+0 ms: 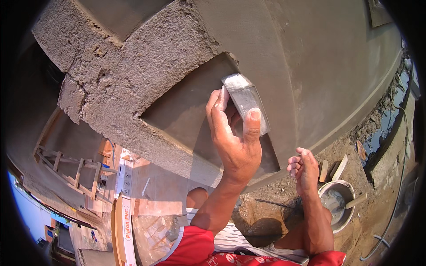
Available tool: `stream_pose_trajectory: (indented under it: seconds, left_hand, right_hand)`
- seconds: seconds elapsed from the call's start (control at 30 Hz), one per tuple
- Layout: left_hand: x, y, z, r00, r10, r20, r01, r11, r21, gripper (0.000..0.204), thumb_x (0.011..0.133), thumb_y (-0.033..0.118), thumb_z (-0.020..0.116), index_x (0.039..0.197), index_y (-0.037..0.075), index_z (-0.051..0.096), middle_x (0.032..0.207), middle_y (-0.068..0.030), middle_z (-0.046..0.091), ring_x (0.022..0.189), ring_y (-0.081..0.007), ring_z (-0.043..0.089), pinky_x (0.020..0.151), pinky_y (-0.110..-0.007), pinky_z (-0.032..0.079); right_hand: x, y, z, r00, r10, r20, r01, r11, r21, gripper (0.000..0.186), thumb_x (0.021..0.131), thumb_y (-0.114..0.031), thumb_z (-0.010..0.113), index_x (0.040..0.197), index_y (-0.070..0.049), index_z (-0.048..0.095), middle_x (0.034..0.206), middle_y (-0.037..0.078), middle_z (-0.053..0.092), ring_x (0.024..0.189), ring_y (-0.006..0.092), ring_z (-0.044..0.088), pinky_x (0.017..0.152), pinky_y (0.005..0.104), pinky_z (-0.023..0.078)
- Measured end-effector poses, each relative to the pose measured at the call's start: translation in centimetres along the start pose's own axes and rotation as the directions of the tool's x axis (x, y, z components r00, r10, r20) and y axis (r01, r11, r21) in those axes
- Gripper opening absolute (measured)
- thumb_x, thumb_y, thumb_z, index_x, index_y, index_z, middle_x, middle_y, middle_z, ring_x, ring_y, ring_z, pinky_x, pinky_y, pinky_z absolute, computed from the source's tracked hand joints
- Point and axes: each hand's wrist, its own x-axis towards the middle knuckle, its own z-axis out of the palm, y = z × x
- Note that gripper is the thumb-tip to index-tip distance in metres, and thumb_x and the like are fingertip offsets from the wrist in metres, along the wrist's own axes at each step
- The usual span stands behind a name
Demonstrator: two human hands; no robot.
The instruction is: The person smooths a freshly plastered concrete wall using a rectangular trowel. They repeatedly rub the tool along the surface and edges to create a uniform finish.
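My left hand reaches up to the wall. Its fingers and thumb close around a narrow grey metal plate, whose upper end shines in the sun; its exact kind is unclear. The plate lies along the right edge of a smooth, sunken panel in the grey plastered wall. A rough, cracked cement band borders the panel on the left. Lower right of it, my right hand is raised off the wall, fingers loosely curled in, with nothing seen in them.
A white bucket of wet cement stands at the lower right, a wooden handle sticking out of it. Wood offcuts lean beside it. A hose runs along the right. A wooden ladder-like frame and a long white box are at left.
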Motion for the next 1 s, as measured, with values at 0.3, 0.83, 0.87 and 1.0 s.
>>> stream_pose_trajectory:
  seconds: [0.3, 0.83, 0.87, 1.0]
  left_hand:
    - [-9.8, -1.6, -2.8, 0.589, -0.551, 0.592, 0.716, 0.015, -0.698, 0.052, 0.094, 0.030, 0.053, 0.133, -0.004, 0.045, 0.126, -0.0171, 0.055, 0.117, -0.0278, 0.054, 0.102, -0.043, 0.042]
    - [-9.0, -1.8, -6.1, 0.733, -0.522, 0.436, 0.657, 0.375, -0.654, 0.027, 0.106, 0.024, 0.040, 0.116, 0.002, 0.052, 0.094, -0.0027, 0.057, 0.085, -0.0061, 0.051, 0.075, -0.024, 0.044]
    - [-9.0, -2.3, -6.1, 0.744, -0.466, 0.479, 0.652, 0.350, -0.672, 0.030, 0.106, 0.026, 0.042, 0.120, 0.001, 0.050, 0.095, -0.0031, 0.058, 0.085, -0.0067, 0.051, 0.075, -0.024, 0.045]
    - [-7.5, -2.8, -7.1, 0.597, -0.468, 0.652, 0.787, 0.186, -0.588, 0.048, 0.104, 0.033, 0.044, 0.134, -0.002, 0.034, 0.098, -0.0095, 0.061, 0.080, -0.0095, 0.058, 0.065, -0.024, 0.049]
  right_hand:
    - [-1.8, -0.7, 0.7, 0.972, -0.225, 0.066, 0.234, 0.934, -0.269, 0.032, 0.100, -0.031, 0.051, 0.116, -0.003, 0.053, 0.087, 0.009, 0.065, 0.069, 0.0143, 0.063, 0.052, 0.0220, 0.045]
    - [-9.8, 1.3, 11.3, 0.880, -0.339, 0.333, 0.344, 0.938, 0.045, 0.086, 0.080, -0.033, 0.071, 0.147, -0.002, 0.026, 0.142, 0.013, 0.042, 0.132, 0.0238, 0.041, 0.110, 0.0386, 0.032]
    - [-9.7, 1.1, 11.5, 0.893, -0.329, 0.306, 0.329, 0.943, 0.054, 0.091, 0.073, -0.028, 0.075, 0.146, -0.005, 0.026, 0.141, 0.015, 0.041, 0.131, 0.0250, 0.042, 0.109, 0.0386, 0.035]
    - [-8.4, -0.2, 13.8, 0.769, -0.574, 0.282, 0.616, 0.783, -0.087, 0.090, 0.069, -0.023, 0.083, 0.140, -0.004, 0.032, 0.134, 0.016, 0.044, 0.125, 0.0274, 0.045, 0.104, 0.0414, 0.040]
